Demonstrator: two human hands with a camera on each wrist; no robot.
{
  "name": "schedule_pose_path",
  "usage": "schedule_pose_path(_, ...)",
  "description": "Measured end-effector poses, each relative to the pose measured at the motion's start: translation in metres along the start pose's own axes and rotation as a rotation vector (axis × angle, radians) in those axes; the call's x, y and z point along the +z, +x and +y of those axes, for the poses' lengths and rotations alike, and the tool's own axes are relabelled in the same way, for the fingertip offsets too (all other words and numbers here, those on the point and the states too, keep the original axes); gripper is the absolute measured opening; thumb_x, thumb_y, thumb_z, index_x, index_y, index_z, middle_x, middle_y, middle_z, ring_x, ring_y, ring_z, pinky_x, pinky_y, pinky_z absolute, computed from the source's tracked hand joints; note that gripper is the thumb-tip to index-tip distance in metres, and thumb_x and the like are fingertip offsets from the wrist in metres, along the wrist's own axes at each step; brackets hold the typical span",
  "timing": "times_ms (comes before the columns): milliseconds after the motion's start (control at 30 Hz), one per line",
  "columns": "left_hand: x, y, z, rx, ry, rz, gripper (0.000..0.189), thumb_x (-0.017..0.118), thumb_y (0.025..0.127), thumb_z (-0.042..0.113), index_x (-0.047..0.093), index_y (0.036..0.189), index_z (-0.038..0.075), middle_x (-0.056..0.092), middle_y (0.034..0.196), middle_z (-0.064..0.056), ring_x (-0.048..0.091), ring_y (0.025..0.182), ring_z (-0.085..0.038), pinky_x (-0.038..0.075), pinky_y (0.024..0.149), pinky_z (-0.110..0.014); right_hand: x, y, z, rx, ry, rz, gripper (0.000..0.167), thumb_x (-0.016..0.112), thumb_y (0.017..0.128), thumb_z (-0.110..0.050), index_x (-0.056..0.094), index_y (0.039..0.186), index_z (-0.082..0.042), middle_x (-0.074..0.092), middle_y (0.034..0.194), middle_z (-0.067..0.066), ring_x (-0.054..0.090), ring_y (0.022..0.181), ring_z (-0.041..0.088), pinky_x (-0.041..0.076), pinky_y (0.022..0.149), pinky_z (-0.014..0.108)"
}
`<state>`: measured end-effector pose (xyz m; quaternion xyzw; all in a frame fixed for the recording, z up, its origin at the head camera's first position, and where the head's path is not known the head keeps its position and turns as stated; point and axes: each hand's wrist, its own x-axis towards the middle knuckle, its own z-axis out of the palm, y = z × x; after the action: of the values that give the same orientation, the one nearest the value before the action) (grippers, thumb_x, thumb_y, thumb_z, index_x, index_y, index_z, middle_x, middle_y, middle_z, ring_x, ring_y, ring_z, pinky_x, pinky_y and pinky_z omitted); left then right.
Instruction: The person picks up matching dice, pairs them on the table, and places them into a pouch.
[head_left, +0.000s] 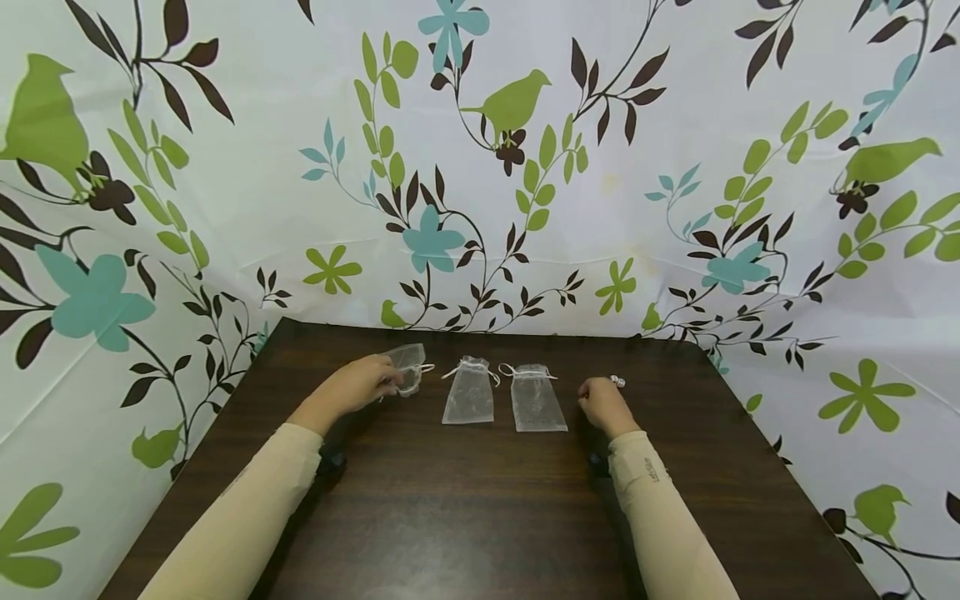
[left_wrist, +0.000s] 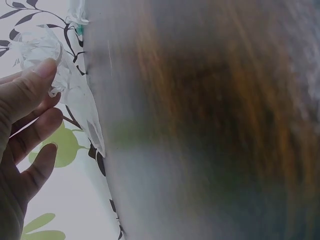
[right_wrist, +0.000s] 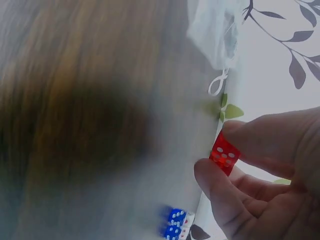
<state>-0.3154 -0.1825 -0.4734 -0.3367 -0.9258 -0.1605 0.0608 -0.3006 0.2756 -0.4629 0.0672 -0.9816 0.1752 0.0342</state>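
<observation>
Toward the back left of the dark table, my left hand (head_left: 360, 382) pinches a sheer white drawstring pouch (left_wrist: 82, 105) near its gathered mouth, thumb against the fingers. Two similar pouches lie flat side by side between my hands: one sheer pouch (head_left: 471, 402) left of centre, another pouch (head_left: 538, 407) to its right, their white cords toward the wall. Over at the right, my right hand (head_left: 606, 407) holds a red die (right_wrist: 224, 155) with white dots between thumb and index finger. Blue dice (right_wrist: 175, 222) and a white die (right_wrist: 188, 222) with red dots sit together just beyond that hand.
The dark wood table (head_left: 450, 517) reaches back to a white cloth (head_left: 480, 192) printed with birds, leaves and flowers, which hangs behind it and on both sides. The small dice cluster (head_left: 617, 381) shows beside the right hand's knuckles in the head view.
</observation>
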Motion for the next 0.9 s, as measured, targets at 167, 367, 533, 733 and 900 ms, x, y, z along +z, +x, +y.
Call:
schedule_pose_path(167,0.0,-0.001,0.0,-0.011,-0.003,-0.009,0.012,0.077,0.09,0.007,0.077,0.101,0.011,0.064,0.094,0.003,0.063,0.086,-0.014,0.055,0.076,-0.034,0.003,0.004,-0.006,-0.011,0.009,-0.016,0.008,0.067,0.092,0.0,0.071,0.094,0.007,0.07,0.093,0.019,0.067,0.089,0.036,0.054,0.082,0.05)
schedule_pose_path(367,-0.003,-0.001,0.002,-0.01,-0.009,-0.008,0.012,0.077,0.089,0.005,0.077,0.101,0.01,0.064,0.094,0.002,0.063,0.086,-0.015,0.055,0.077,-0.035,0.004,0.005,-0.011,-0.026,0.027,-0.013,0.006,0.067,0.091,0.001,0.07,0.093,0.007,0.069,0.093,0.019,0.066,0.089,0.035,0.054,0.083,0.05)
schedule_pose_path(533,-0.002,0.0,0.002,-0.006,-0.008,-0.006,0.012,0.078,0.089,0.005,0.077,0.1,0.01,0.065,0.093,0.002,0.063,0.087,-0.015,0.056,0.079,-0.037,0.003,0.006,-0.017,-0.012,0.032,-0.036,0.008,0.066,0.093,0.0,0.07,0.095,0.006,0.069,0.095,0.019,0.066,0.09,0.034,0.054,0.083,0.049)
schedule_pose_path(733,0.002,0.002,0.003,0.006,-0.002,0.003,0.011,0.078,0.089,0.005,0.077,0.099,0.01,0.064,0.092,0.003,0.063,0.086,-0.014,0.056,0.078,-0.036,0.002,0.005,-0.018,-0.005,0.031,-0.033,0.007,0.067,0.092,0.0,0.071,0.094,0.006,0.069,0.095,0.019,0.066,0.089,0.034,0.054,0.082,0.049)
schedule_pose_path(900,0.003,0.004,0.007,-0.002,-0.008,-0.01,0.011,0.077,0.09,0.007,0.078,0.099,0.011,0.063,0.092,0.004,0.062,0.084,-0.012,0.056,0.077,-0.034,0.003,0.004,-0.018,-0.009,0.03,-0.033,0.007,0.068,0.092,0.0,0.071,0.093,0.006,0.069,0.093,0.018,0.065,0.089,0.034,0.054,0.082,0.05)
